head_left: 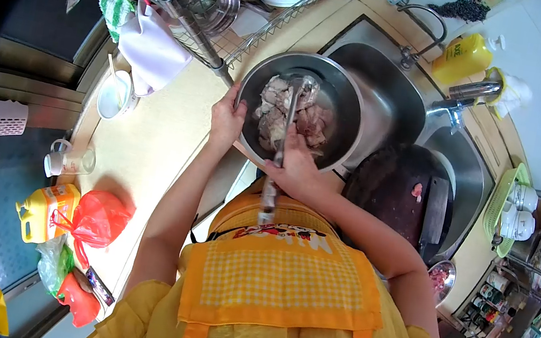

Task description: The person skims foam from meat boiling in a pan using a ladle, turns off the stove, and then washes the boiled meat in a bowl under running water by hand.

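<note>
A wide metal basin (351, 129) with a dark inside holds several chunks of pale, cooked-looking meat (274, 109) in a little liquid. My left hand (227, 118) grips the basin's left rim, fingers curled over it. In my right hand (298, 166) is a long-handled metal ladle (292, 105), its head down among the meat at the far side. The ladle's handle runs back toward my apron, and its exact head shape is hard to make out. The basin sits at the counter's edge, partly over the sink.
Right of the basin is a double sink (393, 110) with a tap (463, 93). A dark round cutting board (387, 194) bears a cleaver (434, 210) and a meat scrap. A dish rack (263, 33) stands at the far left. Bags and a yellow jug (46, 211) stand left.
</note>
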`<state>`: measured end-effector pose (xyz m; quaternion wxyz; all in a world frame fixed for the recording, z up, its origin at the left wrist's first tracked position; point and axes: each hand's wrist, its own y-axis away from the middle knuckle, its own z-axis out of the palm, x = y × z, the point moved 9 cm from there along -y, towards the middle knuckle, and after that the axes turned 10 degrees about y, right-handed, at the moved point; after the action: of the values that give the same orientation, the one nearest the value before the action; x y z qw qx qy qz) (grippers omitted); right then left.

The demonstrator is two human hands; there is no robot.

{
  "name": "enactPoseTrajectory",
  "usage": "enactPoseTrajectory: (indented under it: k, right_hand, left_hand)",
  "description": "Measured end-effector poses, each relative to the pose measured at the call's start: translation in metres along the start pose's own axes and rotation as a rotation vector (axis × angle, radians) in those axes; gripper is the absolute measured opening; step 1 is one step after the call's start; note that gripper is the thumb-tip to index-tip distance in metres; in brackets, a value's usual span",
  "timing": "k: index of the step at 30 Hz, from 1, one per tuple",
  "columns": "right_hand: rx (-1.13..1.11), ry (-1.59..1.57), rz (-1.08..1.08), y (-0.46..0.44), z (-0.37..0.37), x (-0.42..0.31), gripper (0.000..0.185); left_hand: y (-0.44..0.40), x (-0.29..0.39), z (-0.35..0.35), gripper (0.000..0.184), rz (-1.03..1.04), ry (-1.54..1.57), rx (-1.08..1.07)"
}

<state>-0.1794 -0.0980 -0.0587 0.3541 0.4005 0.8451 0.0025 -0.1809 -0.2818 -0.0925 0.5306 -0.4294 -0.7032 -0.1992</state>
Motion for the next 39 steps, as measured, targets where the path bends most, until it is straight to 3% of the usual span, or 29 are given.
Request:
enactPoseTrajectory:
  k: [3,6,7,9,10,11,14,20,22,25,28,29,32,36,39]
  right_hand:
    - [0.040,-0.023,-0.025,-0.005,0.013,0.005,0.083]
    - [-0.063,0.097,-0.063,-0.007,0.000,0.014,0.079]
    - [-0.161,0.154,-0.122,-0.013,0.001,0.019,0.061]
    - [-0.086,0.449,-0.136,-0.030,-0.029,0.032,0.039]
    - [0.144,0.813,-0.318,-0.038,-0.045,0.031,0.028]
    - [0.262,1.166,-0.457,-0.044,-0.056,0.032,0.034]
    - [0.097,1.335,-0.424,-0.048,-0.064,0.075,0.044]
    - [-0.632,0.814,-0.250,0.010,0.000,0.066,0.071]
    - [-0.622,0.563,-0.159,0.017,0.005,0.031,0.073]
    - [-0.585,0.242,-0.172,0.012,0.021,0.003,0.061]
    - [-0.326,0.125,-0.328,0.025,0.005,-0.014,0.056]
    - [-0.326,0.094,-0.372,0.029,0.003,-0.007,0.047]
    - [-0.636,0.645,-0.423,0.032,-0.003,0.044,0.034]
    - [-0.627,1.377,-0.542,-0.009,-0.023,0.090,0.026]
    - [0.161,1.391,-0.792,-0.050,-0.043,0.088,0.025]
  left_hand:
    - [0.000,-0.003,0.000,0.041,-0.025,0.005,-0.009]
    - [0.001,-0.011,-0.001,0.040,-0.094,-0.021,-0.014]
    - [0.001,-0.011,-0.001,0.040,-0.088,-0.017,-0.006]
    - [0.001,-0.009,-0.001,0.040,-0.083,-0.021,0.004]
    - [0.001,-0.004,-0.003,0.040,-0.084,-0.031,0.001]
    - [0.002,0.000,-0.003,0.040,-0.080,-0.040,-0.005]
    - [0.003,-0.005,-0.003,0.040,-0.103,-0.029,0.025]
    - [0.005,-0.003,-0.002,0.037,-0.075,0.059,0.077]
    - [0.006,-0.001,-0.001,0.037,-0.102,0.057,0.066]
    - [0.005,0.010,-0.002,0.036,-0.110,0.029,0.053]
    - [0.004,0.006,0.001,0.036,-0.094,0.039,0.050]
    - [0.003,0.004,0.001,0.036,-0.086,0.048,0.047]
    - [0.001,0.000,0.002,0.037,-0.090,0.049,0.010]
    - [-0.002,0.003,0.002,0.038,-0.043,0.030,-0.002]
    - [-0.002,0.001,0.002,0.038,-0.061,0.027,-0.007]
